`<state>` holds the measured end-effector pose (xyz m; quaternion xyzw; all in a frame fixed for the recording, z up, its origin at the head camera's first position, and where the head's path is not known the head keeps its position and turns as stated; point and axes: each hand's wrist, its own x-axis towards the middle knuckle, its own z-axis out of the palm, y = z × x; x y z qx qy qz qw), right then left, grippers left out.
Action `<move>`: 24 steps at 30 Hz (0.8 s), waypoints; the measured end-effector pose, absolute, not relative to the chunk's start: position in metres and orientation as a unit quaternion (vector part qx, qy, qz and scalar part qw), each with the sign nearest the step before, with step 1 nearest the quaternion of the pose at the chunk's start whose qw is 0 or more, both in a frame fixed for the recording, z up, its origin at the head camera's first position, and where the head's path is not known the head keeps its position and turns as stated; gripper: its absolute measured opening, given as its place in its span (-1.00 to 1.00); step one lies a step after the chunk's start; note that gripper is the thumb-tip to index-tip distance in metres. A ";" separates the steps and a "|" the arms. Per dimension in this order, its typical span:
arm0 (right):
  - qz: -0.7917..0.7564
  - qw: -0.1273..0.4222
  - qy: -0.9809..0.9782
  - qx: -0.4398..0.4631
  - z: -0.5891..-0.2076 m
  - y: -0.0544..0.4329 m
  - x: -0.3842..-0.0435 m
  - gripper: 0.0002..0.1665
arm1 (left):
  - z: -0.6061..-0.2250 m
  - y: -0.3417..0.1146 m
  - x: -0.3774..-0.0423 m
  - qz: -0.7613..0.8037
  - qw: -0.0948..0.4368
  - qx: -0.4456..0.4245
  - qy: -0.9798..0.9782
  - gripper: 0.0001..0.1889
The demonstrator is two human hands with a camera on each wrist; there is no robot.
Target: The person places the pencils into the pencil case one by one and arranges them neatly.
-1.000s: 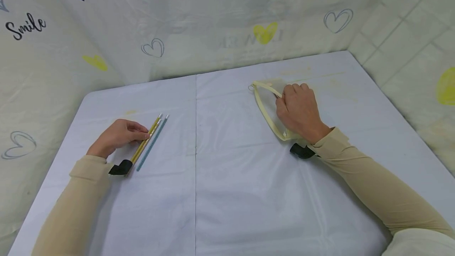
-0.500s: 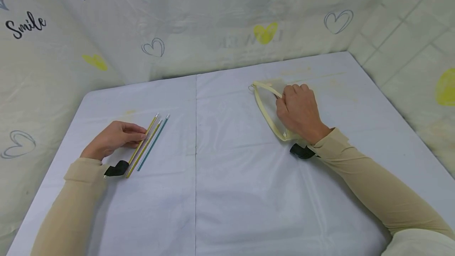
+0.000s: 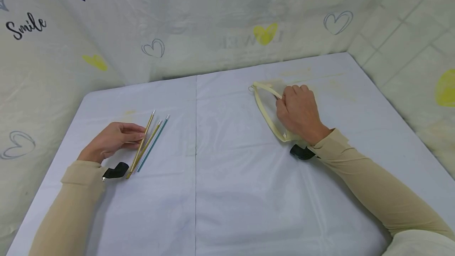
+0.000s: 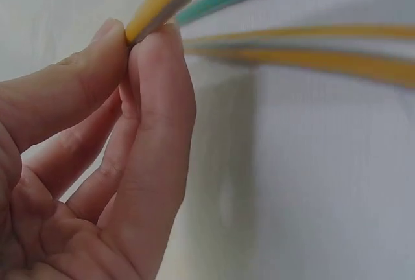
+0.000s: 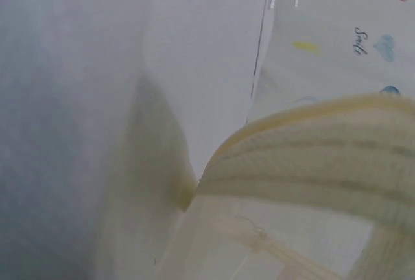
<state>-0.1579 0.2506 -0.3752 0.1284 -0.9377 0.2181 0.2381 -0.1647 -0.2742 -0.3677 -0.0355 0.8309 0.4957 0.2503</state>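
Observation:
My left hand [image 3: 113, 140] pinches a yellow pencil [image 3: 149, 123] between thumb and fingertips. In the left wrist view that yellow pencil [image 4: 162, 1] slants up and away from the pinch. Beside it on the table lie a second yellow pencil [image 3: 153, 134] and a teal pencil [image 3: 153, 144]. To the right, my right hand [image 3: 299, 110] grips a cream zip pouch [image 3: 264, 112] by its far side, its mouth spread wide. A small ring hangs at the pouch's far left corner. The pouch's striped zip band [image 5: 311, 150] fills the lower right wrist view; the right fingers are hidden there.
A white cloth with a fold line down the middle covers the table [image 3: 227, 192]. Behind it hangs a pale curtain [image 3: 199, 15] printed with hearts and words. Black wrist cameras sit at both cuffs.
My left hand has shifted slightly left, bringing one yellow pencil apart from the other at its upper end and tilting it more upright. My right hand and the pouch stay put.

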 end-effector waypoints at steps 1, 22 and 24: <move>0.219 0.238 -0.937 0.129 -0.375 0.251 -0.158 -0.67 | -0.368 -0.273 -0.164 0.500 0.250 -0.035 0.828 -0.49; 0.216 0.234 -0.939 0.127 -0.375 0.250 -0.156 -0.66 | -0.372 -0.213 -0.157 0.607 0.237 -0.010 0.759 -0.87; 0.217 0.230 -0.940 0.125 -0.375 0.249 -0.156 -0.66 | -0.372 -0.207 -0.156 0.614 0.235 -0.012 0.753 -0.87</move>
